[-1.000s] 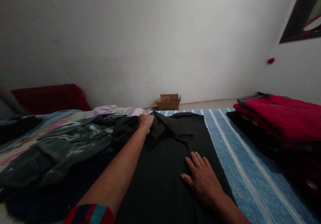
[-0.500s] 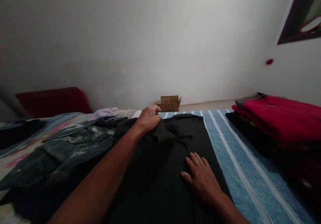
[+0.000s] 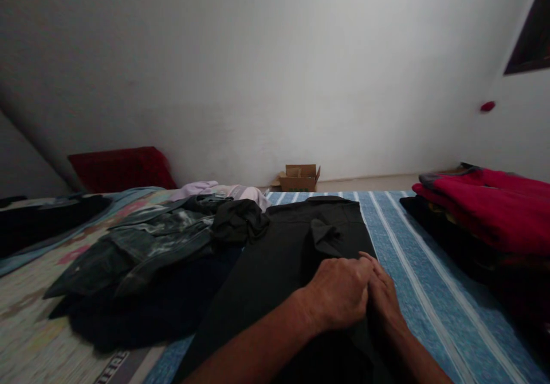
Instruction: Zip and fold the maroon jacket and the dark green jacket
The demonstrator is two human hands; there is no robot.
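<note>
A dark shirt (image 3: 275, 258) lies spread lengthwise in front of me, one crumpled part bunched at its far left and a small raised fold standing near its middle. My left hand (image 3: 341, 292) is closed in a fist on the shirt's cloth towards the right edge. Pressed up against it, my right hand (image 3: 384, 292) has its fingers bent over at the same spot, pinching the cloth; its fingertips are partly hidden. Cloth hangs lifted beneath both hands.
Left of the shirt lie rumpled grey-green jeans (image 3: 158, 241) over dark navy cloth (image 3: 150, 309). A folded stack with a red top (image 3: 494, 206) rises at the right. Underneath is a blue striped sheet (image 3: 399, 241). An open cardboard box (image 3: 301, 179) stands by the wall.
My left hand has let go of the far left part and come right and nearer, closing on cloth beside my right hand. The right hand has gone from flat to gripping. The view has turned left.
</note>
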